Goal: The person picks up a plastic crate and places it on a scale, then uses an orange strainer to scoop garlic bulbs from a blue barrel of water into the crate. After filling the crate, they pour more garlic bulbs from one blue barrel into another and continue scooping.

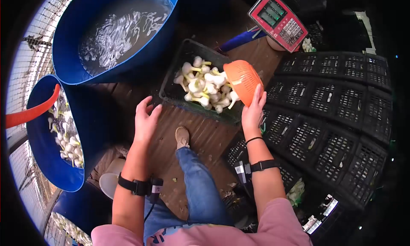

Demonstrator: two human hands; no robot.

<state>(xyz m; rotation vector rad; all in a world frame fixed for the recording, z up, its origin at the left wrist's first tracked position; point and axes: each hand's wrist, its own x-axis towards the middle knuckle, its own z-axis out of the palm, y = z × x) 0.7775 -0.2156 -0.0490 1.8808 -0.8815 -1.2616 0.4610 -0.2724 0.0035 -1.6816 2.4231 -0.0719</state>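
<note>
My right hand [254,109] grips the rim of an orange plastic colander [245,81], which is tipped on its side over the right part of a dark crate [171,81]. White bulbs with pale green stems [203,86], which look like garlic, lie heaped in the crate, some at the colander's mouth. My left hand [147,116] is raised just off the crate's lower left corner, its fingers apart and nothing in them.
A blue tub of water [64,58] is at the upper left. Below it, another blue tub [40,156] holds bulbs. A red scale display [277,22] stands at the upper right, above stacked black crates [324,101]. A white bucket [111,177] sits lower left.
</note>
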